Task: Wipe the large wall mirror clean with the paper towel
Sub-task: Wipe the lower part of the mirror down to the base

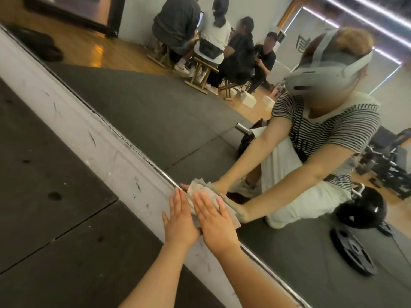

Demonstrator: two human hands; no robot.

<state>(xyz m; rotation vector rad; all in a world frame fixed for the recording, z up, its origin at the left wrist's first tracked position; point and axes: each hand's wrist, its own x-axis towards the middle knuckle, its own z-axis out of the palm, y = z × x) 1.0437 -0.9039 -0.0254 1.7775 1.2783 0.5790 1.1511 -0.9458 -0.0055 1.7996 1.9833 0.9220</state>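
Floor mat point(51, 174): dark rubber tiles fill the left side, with seams between them and a few small dents; it runs up to the wall strip.
Wall strip point(93, 138): a pale, scuffed band runs diagonally from upper left to lower right, between the mat and the mirror's lower edge.
Left hand point(180, 221): flat, fingers straight and together, lying on the wall strip just beside the mirror's edge, its fingertips at the corner of the paper towel.
Paper towel point(200, 192): crumpled and pale, pressed on the glass right at the mirror's bottom edge.
Right hand point(216, 223): flat, fingers straight and slightly spread, pressing the paper towel against the glass; it touches the left hand at the thumb side.
Mirror point(155, 121): large, with a thin metal rim along the bottom; wide bare glass stretches above and to either side of the hands.
Reflection: the person kneeling in a striped shirt, seated people on stools, weight plates on the mat.
Writing: none can be read.
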